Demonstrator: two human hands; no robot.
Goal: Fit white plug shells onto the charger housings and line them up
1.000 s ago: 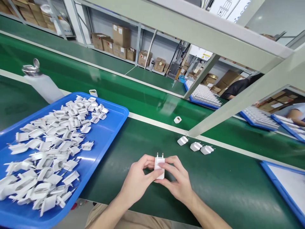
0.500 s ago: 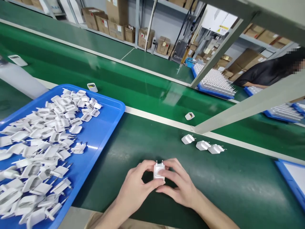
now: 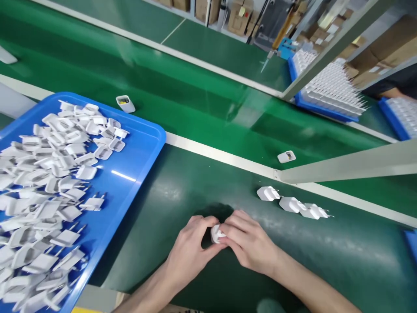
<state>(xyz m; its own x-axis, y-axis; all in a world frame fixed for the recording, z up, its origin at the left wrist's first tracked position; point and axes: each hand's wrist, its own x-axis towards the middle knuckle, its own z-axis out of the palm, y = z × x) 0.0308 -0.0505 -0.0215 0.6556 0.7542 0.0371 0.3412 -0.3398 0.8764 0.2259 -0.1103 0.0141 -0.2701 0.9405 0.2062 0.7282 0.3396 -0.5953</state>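
A small white plug adapter [image 3: 216, 234] is held between my two hands above the green worktop. My left hand [image 3: 195, 243] curls round its left side, with thumb and forefinger closed on it. From the right, my right hand [image 3: 249, 239] pinches the adapter, and its fingers cover part of the top and the pins. To the left lies a blue tray [image 3: 148, 134] heaped with loose white plug covers [image 3: 67, 163] with pins. Several finished-looking white adapters lie in a short row to the right, one of them the nearest adapter [image 3: 268, 193].
Beyond a pale rail [image 3: 221, 157] runs a bright green belt [image 3: 195, 108] carrying white open housings [image 3: 125, 104]. A grey metal post [image 3: 352, 163] slants in from the right. Across the belt stands a blue tray of upright plugs [image 3: 332, 89], near another person's arm [image 3: 395, 93].
The adapter has turned in my hands from pins pointing away to its end facing up toward me. My right fingers now cover its top. The camera view has tilted downward.
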